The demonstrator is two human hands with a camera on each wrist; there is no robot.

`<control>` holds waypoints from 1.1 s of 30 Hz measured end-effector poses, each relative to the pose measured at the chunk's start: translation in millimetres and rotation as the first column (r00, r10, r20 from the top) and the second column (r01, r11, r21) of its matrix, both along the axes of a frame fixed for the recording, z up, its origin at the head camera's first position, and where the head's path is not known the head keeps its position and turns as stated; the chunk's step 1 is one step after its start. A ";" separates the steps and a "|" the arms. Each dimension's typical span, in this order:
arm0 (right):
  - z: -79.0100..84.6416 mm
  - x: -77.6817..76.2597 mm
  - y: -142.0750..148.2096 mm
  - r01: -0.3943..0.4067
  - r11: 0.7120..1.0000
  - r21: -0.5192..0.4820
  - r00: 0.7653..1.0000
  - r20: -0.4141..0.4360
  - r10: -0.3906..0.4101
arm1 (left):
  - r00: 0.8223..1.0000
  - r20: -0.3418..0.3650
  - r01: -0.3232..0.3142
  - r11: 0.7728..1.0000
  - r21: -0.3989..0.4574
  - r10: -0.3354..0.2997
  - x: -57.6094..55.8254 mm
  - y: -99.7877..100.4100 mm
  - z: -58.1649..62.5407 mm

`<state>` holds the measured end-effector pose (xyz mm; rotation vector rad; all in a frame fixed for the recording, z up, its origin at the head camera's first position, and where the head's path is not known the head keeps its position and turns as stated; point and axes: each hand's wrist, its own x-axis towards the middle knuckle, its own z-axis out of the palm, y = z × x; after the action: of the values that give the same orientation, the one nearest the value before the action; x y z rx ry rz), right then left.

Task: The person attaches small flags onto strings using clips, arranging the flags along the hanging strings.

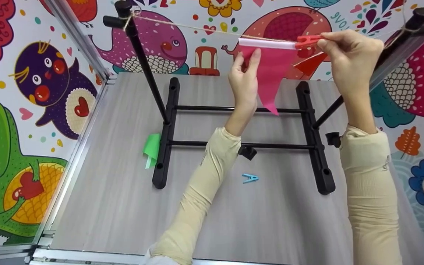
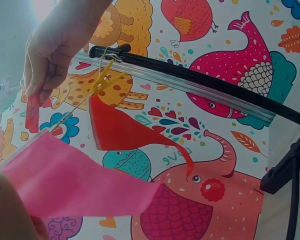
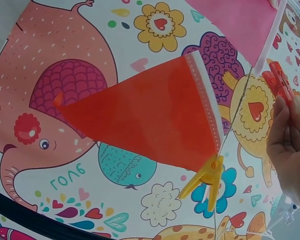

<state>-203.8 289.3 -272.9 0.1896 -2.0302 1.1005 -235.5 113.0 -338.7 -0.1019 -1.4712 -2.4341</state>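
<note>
Between the thumb and fingers of my left hand (image 1: 245, 82) is a pink pennant (image 1: 271, 70), its white top edge lying along the twine (image 1: 197, 28). My right hand (image 1: 355, 59) pinches a red clothespin (image 1: 307, 41) by its handle end. The clothespin's tips are at the pennant's top right corner; whether they grip the cloth, I cannot tell. Farther right on the twine hangs a red-orange pennant (image 3: 140, 112), with a yellow clothespin (image 3: 208, 175) at its outer corner. The left wrist view shows the pink pennant close up, my left hand mostly cut off.
Black posts (image 1: 144, 55) hold up the twine, rising from a black frame (image 1: 239, 145) on the grey table (image 1: 123, 213). A blue clothespin (image 1: 250, 178) lies in front of the frame. A green pennant (image 1: 152, 149) lies by its left foot. Patterned panels (image 1: 9, 140) surround the table.
</note>
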 end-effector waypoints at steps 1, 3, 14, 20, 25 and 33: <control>-0.1 -0.9 0.6 0.003 1.000 0.006 1.000 0.002 -0.003 | 1.000 0.004 0.000 1.000 -0.002 0.000 -0.6 0.7 -0.2; -0.4 -2.6 1.4 0.005 1.000 0.018 1.000 0.001 -0.005 | 1.000 0.009 -0.002 1.000 -0.008 0.002 -1.9 1.8 -0.4; -3.1 -9.5 1.4 0.014 0.999 0.034 1.000 0.011 -0.014 | 1.000 -0.003 -0.005 1.000 -0.003 0.005 -5.2 4.2 -1.8; -4.6 -11.7 1.4 0.005 0.999 0.043 1.000 -0.030 -0.004 | 1.000 -0.025 0.007 1.000 -0.016 -0.007 -5.1 3.7 -3.5; -3.9 -12.0 2.0 0.004 0.998 0.064 0.999 -0.036 -0.002 | 0.999 -0.042 -0.001 0.999 -0.040 -0.001 -4.9 4.7 -2.6; -3.3 -11.6 2.8 -0.009 0.997 0.072 1.000 0.016 0.008 | 0.999 -0.041 -0.034 0.997 -0.074 0.031 -6.8 6.9 1.3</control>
<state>-215.4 292.1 -276.2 0.2277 -2.0863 1.0377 -242.4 119.9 -337.4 -0.1403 -1.5341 -2.3384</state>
